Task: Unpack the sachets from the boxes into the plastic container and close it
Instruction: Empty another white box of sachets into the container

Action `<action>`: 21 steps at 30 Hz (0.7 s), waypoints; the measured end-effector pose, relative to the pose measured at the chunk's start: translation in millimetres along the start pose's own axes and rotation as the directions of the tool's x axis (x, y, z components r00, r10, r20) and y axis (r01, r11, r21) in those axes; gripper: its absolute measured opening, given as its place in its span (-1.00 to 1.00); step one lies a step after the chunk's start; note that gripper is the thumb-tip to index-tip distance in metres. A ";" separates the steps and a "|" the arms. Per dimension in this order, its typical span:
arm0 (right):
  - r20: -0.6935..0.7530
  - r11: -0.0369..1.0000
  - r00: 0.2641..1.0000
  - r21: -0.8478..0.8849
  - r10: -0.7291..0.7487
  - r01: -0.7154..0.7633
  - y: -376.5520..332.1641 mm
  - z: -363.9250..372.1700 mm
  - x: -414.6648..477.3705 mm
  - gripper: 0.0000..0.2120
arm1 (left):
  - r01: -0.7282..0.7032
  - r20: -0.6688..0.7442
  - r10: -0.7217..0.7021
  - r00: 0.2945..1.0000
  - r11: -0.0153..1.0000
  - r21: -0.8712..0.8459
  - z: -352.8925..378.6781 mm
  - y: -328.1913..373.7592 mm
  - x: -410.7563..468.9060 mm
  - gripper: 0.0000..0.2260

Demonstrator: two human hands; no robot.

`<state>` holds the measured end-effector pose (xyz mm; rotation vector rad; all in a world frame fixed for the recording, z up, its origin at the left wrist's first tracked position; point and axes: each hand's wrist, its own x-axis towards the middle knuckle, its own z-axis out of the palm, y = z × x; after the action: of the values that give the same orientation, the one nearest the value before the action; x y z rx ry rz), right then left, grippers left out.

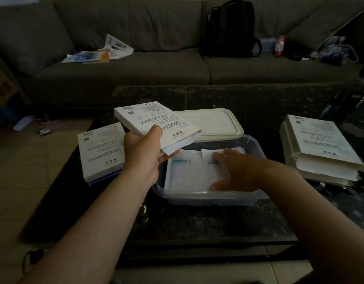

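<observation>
Left hand [143, 152] grips the box [154, 117], open end tipped over the plastic container [197, 196] on the bench. Right hand [236, 171], fingers uncurled, presses the sachets [187, 173] inside. Best to square them flat against one wall, leaving room for more.

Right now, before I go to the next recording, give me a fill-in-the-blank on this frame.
The left hand grips a white ____ above the plastic container.
The right hand rests on the ____ inside it.
The container stands ____, its lid lying beyond it.
Missing: box, sachets, open.
</observation>
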<state>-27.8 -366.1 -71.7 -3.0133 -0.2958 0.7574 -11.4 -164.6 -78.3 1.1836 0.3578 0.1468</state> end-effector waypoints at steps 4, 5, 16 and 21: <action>0.033 0.999 0.998 -0.009 0.049 -0.049 1.9 3.0 6.6 -0.04 | -0.004 -0.007 0.004 1.000 1.000 0.011 0.0 -0.4 0.4 -0.64; 0.045 0.998 0.997 -0.012 0.064 -0.063 2.5 3.8 8.4 -0.03 | -0.004 -0.010 0.004 1.000 1.000 0.014 -0.1 -0.8 0.7 -0.64; 0.043 0.996 0.995 -0.019 0.084 -0.084 3.6 6.6 13.8 -0.02 | 0.030 0.021 -0.030 0.999 1.000 0.000 -3.4 3.0 -1.7 -0.65; -0.485 0.960 0.874 0.236 -0.019 0.151 -6.4 6.1 3.2 -0.53 | 0.048 0.034 -0.047 0.998 0.998 -0.030 -2.1 5.5 -1.4 -0.65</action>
<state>-29.1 -359.4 -78.2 -2.7784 -0.2791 0.0189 -13.0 -161.1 -73.7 1.1454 0.3534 0.0910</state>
